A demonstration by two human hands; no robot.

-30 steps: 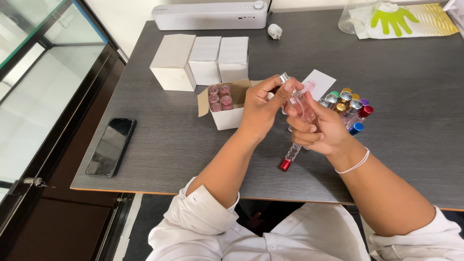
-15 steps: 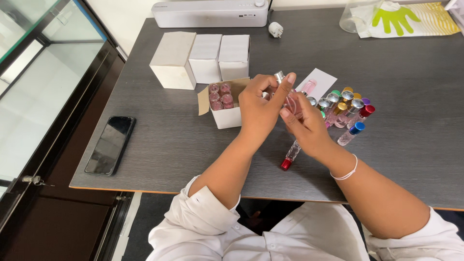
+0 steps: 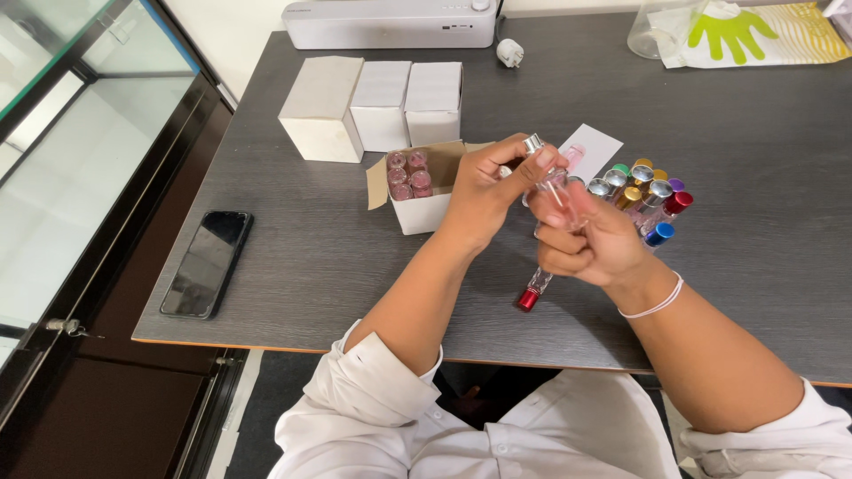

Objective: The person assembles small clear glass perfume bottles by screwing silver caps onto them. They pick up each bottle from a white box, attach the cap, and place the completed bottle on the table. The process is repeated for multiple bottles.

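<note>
Below the hands, bare dark tabletop (image 3: pixel 293 266) runs to its near edge; left of them it lies open as far as a black phone (image 3: pixel 207 263). Beyond the left hand (image 3: pixel 484 191) sits an open white box (image 3: pixel 424 208) of pink-capped vials, with three closed white boxes (image 3: pixel 377 105) behind. Just right, coloured-cap vials (image 3: pixel 643 197) cluster. Both hands meet, clamped on a small clear vial (image 3: pixel 555 182); the right hand (image 3: pixel 590 244) also grips a red-capped tube (image 3: pixel 534 291) hanging beneath it.
</note>
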